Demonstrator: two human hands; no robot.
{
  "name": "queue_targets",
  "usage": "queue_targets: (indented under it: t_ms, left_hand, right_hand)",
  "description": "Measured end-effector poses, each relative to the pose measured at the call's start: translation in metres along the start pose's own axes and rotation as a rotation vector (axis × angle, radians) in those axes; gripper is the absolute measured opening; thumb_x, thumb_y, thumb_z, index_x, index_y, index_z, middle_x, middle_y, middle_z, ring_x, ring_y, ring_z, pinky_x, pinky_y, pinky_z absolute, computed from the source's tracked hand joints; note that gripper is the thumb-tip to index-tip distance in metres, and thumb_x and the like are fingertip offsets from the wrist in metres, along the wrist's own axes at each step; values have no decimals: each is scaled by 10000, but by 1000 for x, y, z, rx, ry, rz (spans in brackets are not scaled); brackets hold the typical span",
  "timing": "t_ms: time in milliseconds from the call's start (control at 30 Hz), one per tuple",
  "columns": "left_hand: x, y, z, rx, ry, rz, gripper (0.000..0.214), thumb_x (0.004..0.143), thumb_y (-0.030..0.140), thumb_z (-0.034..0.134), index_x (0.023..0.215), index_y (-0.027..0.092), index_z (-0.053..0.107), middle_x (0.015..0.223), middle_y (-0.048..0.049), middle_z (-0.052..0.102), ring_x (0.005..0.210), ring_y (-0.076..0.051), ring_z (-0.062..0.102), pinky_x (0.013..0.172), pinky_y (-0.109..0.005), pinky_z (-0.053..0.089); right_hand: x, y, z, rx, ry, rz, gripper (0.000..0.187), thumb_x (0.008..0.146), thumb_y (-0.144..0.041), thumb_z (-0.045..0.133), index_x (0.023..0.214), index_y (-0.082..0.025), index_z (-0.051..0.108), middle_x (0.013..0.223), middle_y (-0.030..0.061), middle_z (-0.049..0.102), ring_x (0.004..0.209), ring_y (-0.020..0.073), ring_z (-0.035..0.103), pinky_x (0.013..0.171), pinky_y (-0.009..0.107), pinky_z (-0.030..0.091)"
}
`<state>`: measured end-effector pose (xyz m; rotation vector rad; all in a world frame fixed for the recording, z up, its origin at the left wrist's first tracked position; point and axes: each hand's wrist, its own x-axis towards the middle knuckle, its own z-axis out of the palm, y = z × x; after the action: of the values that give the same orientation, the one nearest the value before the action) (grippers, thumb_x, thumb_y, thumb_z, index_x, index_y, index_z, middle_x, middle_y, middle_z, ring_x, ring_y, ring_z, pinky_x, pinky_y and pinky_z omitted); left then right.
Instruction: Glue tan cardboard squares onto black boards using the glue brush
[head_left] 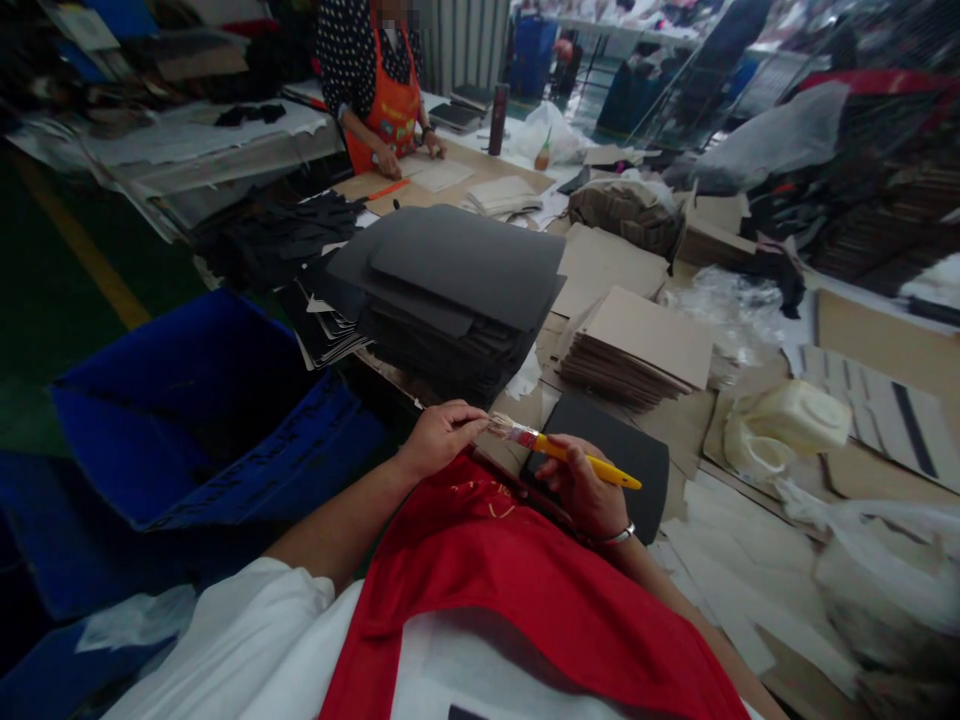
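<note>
My right hand (pixel 581 490) is closed around the yellow handle of a small paintbrush (pixel 559 452), held level above a dark grey sheet (pixel 626 455) on the table. My left hand (pixel 442 432) pinches the brush's bristles (pixel 504 428) between thumb and fingers. I wear a red apron (pixel 517 590) over a white shirt. A tall stack of dark grey sheets (pixel 457 290) stands just beyond my hands.
A stack of brown cardboard pieces (pixel 637 350) lies right of the grey stack. A whitish plastic jug (pixel 787 425) lies at the right. Blue bins (pixel 202 420) stand at my left. Across the table, a person in an orange apron (pixel 390 105) works on paper.
</note>
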<state>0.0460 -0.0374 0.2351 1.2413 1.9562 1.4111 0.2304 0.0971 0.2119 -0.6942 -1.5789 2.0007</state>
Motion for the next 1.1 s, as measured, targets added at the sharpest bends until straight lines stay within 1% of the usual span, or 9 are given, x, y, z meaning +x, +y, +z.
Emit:
queue_targets:
  t_ms: [133, 233, 367, 433, 533, 667, 833, 933, 1100]
  left_hand:
    - [-1, 2, 4, 147, 23, 83, 171, 829, 271, 539, 824, 176, 681, 779, -20, 645, 749, -124, 596, 699, -231, 452]
    - [-1, 2, 3, 389, 76, 206, 163, 832, 242, 513, 792, 174, 656, 771, -31, 631, 765, -145, 576, 740, -272, 439]
    - [-1, -7, -20, 697, 278, 224, 171, 836, 239, 488, 782, 170, 635, 769, -51, 616, 809, -187, 557, 795, -334, 414]
    - [-4, -14, -37, 668, 326, 167, 175, 840, 250, 487, 794, 168, 635, 769, -44, 613, 794, -176, 561, 777, -312, 423]
    - [-14, -19, -50, 490, 241, 76, 193, 851, 290, 495, 826, 172, 646, 799, -26, 625, 784, -148, 578, 744, -258, 440]
    - [-24, -7, -33, 237, 137, 13, 211, 854, 332, 519, 852, 184, 669, 837, -14, 655, 806, -132, 606, 743, -224, 456]
    - [-12, 26, 9, 66, 0, 182, 212, 874, 301, 511, 924, 190, 685, 867, -24, 669, 812, -120, 616, 721, -214, 471]
    - [-2, 39, 19, 123, 8, 330, 208, 875, 291, 517, 956, 188, 679, 873, -32, 664, 829, -124, 606, 753, -231, 465]
    - [3, 47, 18, 367, 25, 489, 199, 880, 293, 512, 933, 197, 679, 842, -31, 662, 807, -138, 581, 757, -276, 433]
  right_hand:
    - [-1, 0, 1, -1, -6, -10, 301, 808, -486, 559, 947, -230, 634, 609, -12, 648, 444, 97, 532, 392, 204, 406]
    - [-3, -2, 3, 7, -13, 0, 301, 792, -482, 585, 940, -227, 644, 608, -8, 657, 433, 93, 531, 397, 202, 413]
    - [-3, -9, 0, 203, 69, 38, 336, 759, -537, 603, 876, -226, 650, 522, -37, 610, 383, 70, 486, 407, 193, 425]
    - [-2, -13, -5, 407, 96, 103, 330, 767, -540, 596, 822, -218, 647, 455, -67, 547, 340, 37, 414, 448, 182, 448]
    - [2, -15, -12, 680, 43, 265, 317, 817, -500, 558, 760, -198, 636, 392, -95, 464, 300, 4, 315, 450, 141, 427]
    - [5, -8, -15, 850, -38, 381, 351, 871, -479, 485, 745, -183, 625, 388, -102, 443, 286, -6, 287, 457, 124, 429]
    - [6, -5, -12, 885, -77, 364, 358, 895, -460, 449, 743, -177, 608, 410, -103, 452, 294, -3, 291, 485, 126, 452]
    - [5, -9, -11, 871, -56, 347, 370, 896, -467, 443, 732, -175, 602, 404, -99, 448, 295, 0, 289, 484, 127, 451]
    - [1, -11, -11, 804, 57, 326, 371, 878, -490, 464, 753, -174, 612, 391, -96, 449, 291, 4, 273, 459, 136, 437]
